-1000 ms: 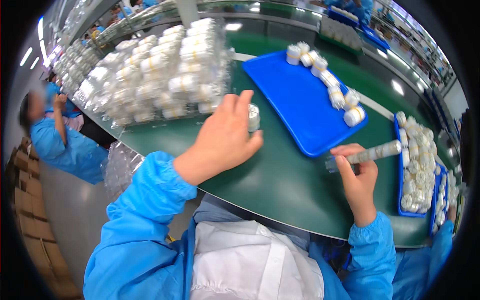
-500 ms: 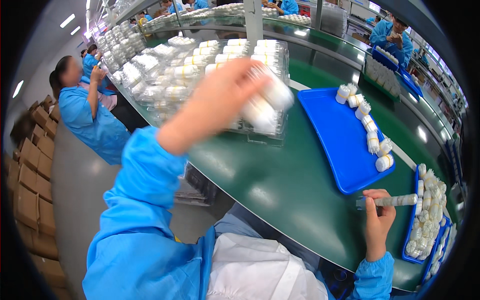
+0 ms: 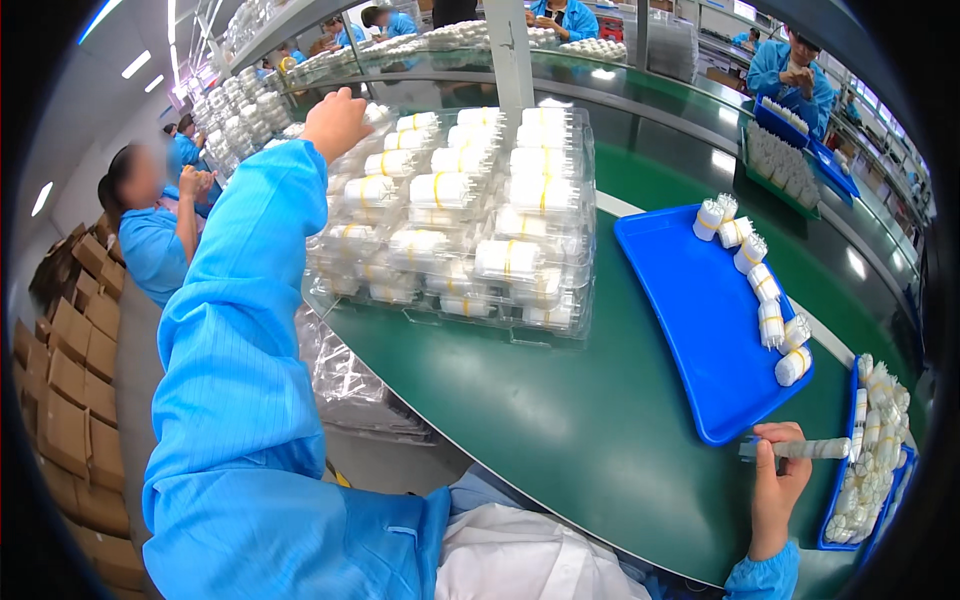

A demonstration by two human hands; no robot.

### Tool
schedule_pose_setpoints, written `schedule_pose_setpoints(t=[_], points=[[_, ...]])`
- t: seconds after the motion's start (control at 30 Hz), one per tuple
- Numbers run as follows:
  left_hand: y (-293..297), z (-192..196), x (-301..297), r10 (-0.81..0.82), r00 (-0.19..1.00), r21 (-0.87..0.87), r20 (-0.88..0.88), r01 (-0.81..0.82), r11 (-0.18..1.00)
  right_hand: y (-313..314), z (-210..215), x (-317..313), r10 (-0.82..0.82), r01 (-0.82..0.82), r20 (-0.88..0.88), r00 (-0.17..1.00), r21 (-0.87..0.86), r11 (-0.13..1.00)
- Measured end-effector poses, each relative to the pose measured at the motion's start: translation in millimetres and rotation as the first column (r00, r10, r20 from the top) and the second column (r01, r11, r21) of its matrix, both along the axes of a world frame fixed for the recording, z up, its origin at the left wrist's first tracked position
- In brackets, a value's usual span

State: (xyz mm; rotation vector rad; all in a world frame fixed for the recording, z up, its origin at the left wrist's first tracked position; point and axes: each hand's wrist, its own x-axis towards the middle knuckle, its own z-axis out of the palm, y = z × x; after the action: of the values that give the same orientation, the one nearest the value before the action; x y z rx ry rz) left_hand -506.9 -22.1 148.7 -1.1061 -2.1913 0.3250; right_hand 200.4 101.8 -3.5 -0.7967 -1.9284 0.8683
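Observation:
My left hand (image 3: 337, 125) is reached far out to the back left corner of a stack of clear plastic trays (image 3: 545, 330). Its fingers curl downward beside a white bundle; what they hold, if anything, is hidden behind the hand. White bundles (image 3: 440, 190) with yellow bands lie in rows in the trays. At the lower right, my right hand (image 3: 778, 485) is closed round a slim whitish stick (image 3: 815, 449) with a clear flat end. Above that hand lies a blue tray (image 3: 690, 330), with several banded white bundles (image 3: 768, 322) along its right side.
Another blue tray (image 3: 830, 535), full of white bundles, stands at the right edge of the green table (image 3: 500, 400). A metal post (image 3: 510, 50) rises behind the clear trays. Co-workers in blue (image 3: 155, 240) sit along the line; cardboard boxes (image 3: 70, 400) line the left floor.
My left hand has swung from above the clear trays to their far left corner; the two white bundles it carried are no longer visible in it. My right hand still grips the stick.

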Motion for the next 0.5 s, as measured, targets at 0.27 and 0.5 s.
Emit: schedule_pose_setpoints(t=[0.27, 0.5], points=[[9, 14, -12, -0.185, 0.932, 0.313, 0.311, 0.083, 0.946, -1, 1, 0, 0.037, -0.037, 0.017, 0.999, -0.006, 0.999], [29, 36, 250, -0.721, 0.589, 0.461, 0.366, 0.558, 0.69, -6, 7, -9, 0.107, -0.109, 0.026, 0.994, 0.16, 0.981]])
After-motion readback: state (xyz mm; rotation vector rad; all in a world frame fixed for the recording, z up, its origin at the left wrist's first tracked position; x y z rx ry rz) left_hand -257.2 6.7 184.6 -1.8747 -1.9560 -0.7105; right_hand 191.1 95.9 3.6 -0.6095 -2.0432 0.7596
